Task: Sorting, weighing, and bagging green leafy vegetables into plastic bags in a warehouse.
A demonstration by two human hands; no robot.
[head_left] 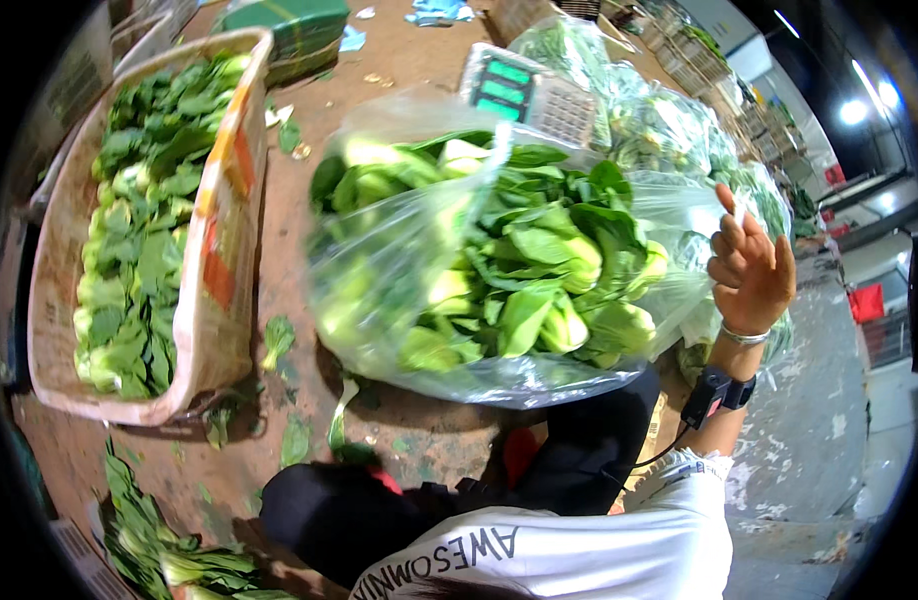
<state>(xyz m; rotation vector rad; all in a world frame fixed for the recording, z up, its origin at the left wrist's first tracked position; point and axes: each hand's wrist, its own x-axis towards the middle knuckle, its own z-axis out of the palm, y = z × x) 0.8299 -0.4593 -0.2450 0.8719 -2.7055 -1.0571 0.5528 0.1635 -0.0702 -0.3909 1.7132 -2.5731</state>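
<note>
A clear plastic bag (pixel 379 270) lies wide open in front of me, filled with green bok choy (pixel 544 320). My right hand (pixel 751 272) is raised at the bag's right side, next to its stretched film. Its fingers are partly curled and the thumb stands apart. A small white thing (pixel 739 214) shows between the fingers, too small to name. Whether the hand also touches the bag's edge, I cannot tell. My left hand is not in view.
On the left stands a long pale crate (pixel 241 200) of bok choy. A scale (pixel 524 95) with green displays sits behind the bag, near bagged greens (pixel 659 120). Loose leaves (pixel 278 342) litter the floor, and more greens (pixel 169 560) lie at lower left.
</note>
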